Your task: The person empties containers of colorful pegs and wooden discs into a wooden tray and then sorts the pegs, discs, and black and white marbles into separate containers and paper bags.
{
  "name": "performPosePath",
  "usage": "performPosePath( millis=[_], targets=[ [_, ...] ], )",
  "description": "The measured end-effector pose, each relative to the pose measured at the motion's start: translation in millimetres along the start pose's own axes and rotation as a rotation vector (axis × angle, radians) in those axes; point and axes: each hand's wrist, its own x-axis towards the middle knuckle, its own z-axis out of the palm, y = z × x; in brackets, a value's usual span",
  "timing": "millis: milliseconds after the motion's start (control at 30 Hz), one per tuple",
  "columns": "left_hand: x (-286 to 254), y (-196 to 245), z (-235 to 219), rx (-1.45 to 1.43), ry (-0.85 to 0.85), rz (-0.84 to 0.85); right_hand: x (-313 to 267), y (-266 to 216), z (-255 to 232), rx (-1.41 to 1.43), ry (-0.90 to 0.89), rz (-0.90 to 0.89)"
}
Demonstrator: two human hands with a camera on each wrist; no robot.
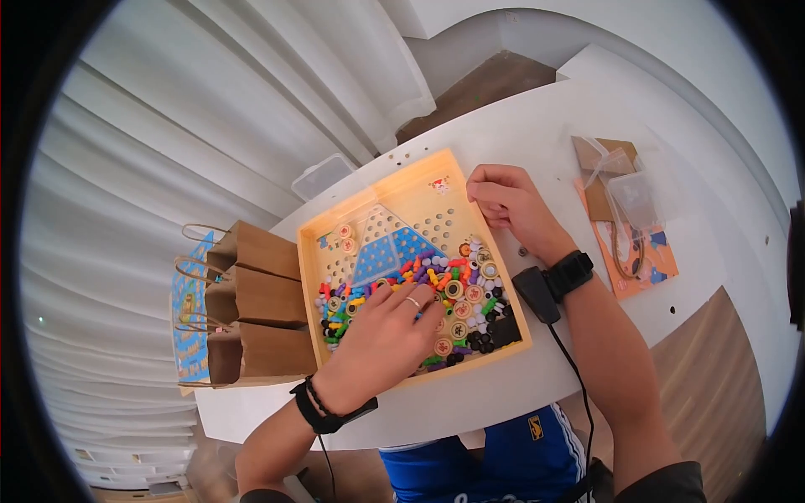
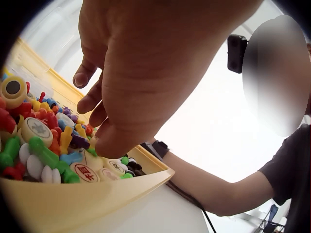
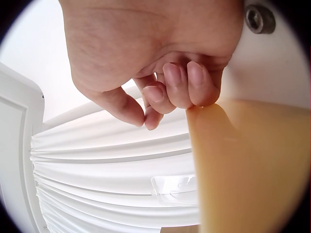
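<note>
A shallow wooden game box [image 1: 524,335] holds a mixed heap of colourful game pegs [image 1: 411,272], wooden disc pieces [image 1: 459,329] with characters and black and white pieces. My left hand [image 1: 390,327] reaches over the near part of this heap, fingers loosely bent down among the pieces. In the left wrist view, no piece shows between the fingers [image 2: 90,102], and the fingertips nearest the heap overlap it. My right hand [image 1: 516,205] is at the box's right side, fingers loosely curled and nothing seen in them. The curled fingertips [image 3: 197,92] meet the box rim in the right wrist view.
Brown paper bags [image 1: 272,298] stand left of the box. Beyond it lies a clear plastic container [image 1: 323,176]. Clear plastic packaging [image 1: 633,201] and an orange printed sheet [image 1: 658,260] lie on the right of the white table [image 1: 545,126]. A cable [image 1: 579,360] hangs from the right wrist.
</note>
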Motion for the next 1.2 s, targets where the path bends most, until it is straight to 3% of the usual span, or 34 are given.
performPosePath(
  millis=[100, 167, 267, 500, 800, 1000, 1067, 1200],
  targets=[
    [-4, 5, -9, -0.082, 0.054, -0.064, 0, -1, 1, -0.015, 0.008, -0.003],
    [-6, 8, -12, -0.161, -0.052, -0.046, 0, 1, 0, -0.012, 0.012, -0.005],
    [-8, 8, 2, -0.117, -0.032, 0.036, 0, 1, 1, -0.015, 0.011, -0.008],
    [-4, 7, 2, -0.12, -0.108, 0.053, 0, 0, 1, -0.013, 0.002, -0.005],
    [0, 5, -5, -0.073, -0.045, 0.097, -1, -1, 3, -0.047, 0.009, -0.007],
    [-7, -44, -33, -0.242, 0.162, -0.138, -2, -3, 4, -0.041, 0.013, 0.0],
    [-9, -69, -30, -0.203, 0.245, -0.403, -2, -1, 3, -0.049, 0.009, -0.011],
    [-16, -104, -5, -0.212, 0.219, -0.435, -1, -2, 1, -0.042, 0.017, 0.011]
  ],
)
